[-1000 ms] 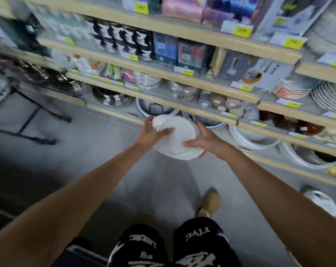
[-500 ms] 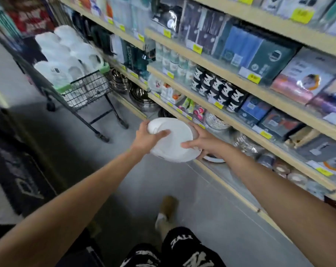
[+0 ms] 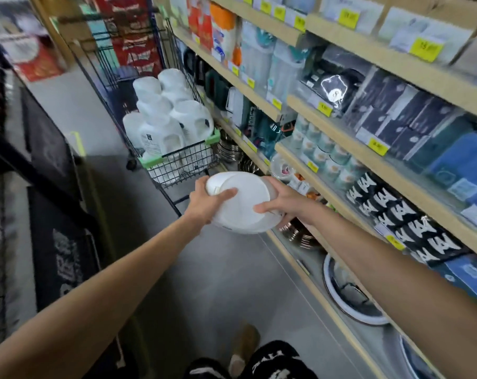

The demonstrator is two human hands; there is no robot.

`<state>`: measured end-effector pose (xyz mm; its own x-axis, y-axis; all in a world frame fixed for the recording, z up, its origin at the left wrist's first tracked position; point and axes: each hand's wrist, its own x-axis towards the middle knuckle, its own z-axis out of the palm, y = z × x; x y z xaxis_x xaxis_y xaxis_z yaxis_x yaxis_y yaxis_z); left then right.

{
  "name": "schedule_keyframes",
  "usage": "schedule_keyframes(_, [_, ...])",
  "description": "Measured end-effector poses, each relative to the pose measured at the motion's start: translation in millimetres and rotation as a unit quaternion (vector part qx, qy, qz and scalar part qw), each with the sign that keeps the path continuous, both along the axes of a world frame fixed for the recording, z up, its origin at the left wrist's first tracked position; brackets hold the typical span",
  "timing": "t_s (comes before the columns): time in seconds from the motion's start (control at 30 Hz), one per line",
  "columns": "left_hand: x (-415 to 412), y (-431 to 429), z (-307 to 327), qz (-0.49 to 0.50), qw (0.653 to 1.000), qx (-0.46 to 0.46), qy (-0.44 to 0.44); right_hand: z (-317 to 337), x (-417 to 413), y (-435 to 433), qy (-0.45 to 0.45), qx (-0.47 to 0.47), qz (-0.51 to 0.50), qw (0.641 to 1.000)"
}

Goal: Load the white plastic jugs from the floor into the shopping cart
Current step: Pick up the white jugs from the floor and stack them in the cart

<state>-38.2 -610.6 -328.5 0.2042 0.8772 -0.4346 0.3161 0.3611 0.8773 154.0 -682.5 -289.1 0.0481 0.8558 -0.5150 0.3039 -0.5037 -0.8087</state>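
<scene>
As we look down a shop aisle, both of our bare arms reach forward and hold one white plastic jug in the air above the grey floor, just short of the shopping cart. Our left hand grips the jug's left side near its cap, fingers curled behind it and the thumb laid across the pale face turned towards us. Our right hand grips the opposite side, thumb on top and fingers wrapped underneath. The jug is tilted, with its broad face towards the camera. Ahead and slightly left stands the black wire cart with pale green corner guards, already piled with other white jugs standing upright and packed close together. Along our right run wooden shelves with yellow price tags, stocked with boxed goods, cups and stacked metal bowls; the nearest lower shelf lies just beside our right forearm. On our left, a dark floor mat with pale lettering runs alongside. Below, one tan shoe shows on the floor.
</scene>
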Motion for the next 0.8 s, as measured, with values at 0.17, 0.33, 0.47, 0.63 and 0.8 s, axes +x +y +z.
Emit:
schedule_keyframes(0.17, [-20,77,9,0.053,0.998,0.014,-0.018,2,-15,97,-0.015,0.013,0.048,0.999])
schedule_keyframes(0.33, [-59,154,19,0.074,0.997,0.009,-0.033,-1,-50,187,-0.013,0.019,0.072,0.997])
schedule_keyframes(0.47, [-99,234,21,0.092,0.995,0.033,-0.037,-2,-87,270,-0.014,0.036,0.084,0.996])
schedule_keyframes(0.63, [-147,346,30,0.083,0.994,0.064,-0.036,10,-141,369,-0.018,0.079,0.067,0.994])
schedule_keyframes(0.8, [-184,449,48,0.054,0.995,0.078,-0.018,21,-184,453,0.001,0.078,0.016,0.997])
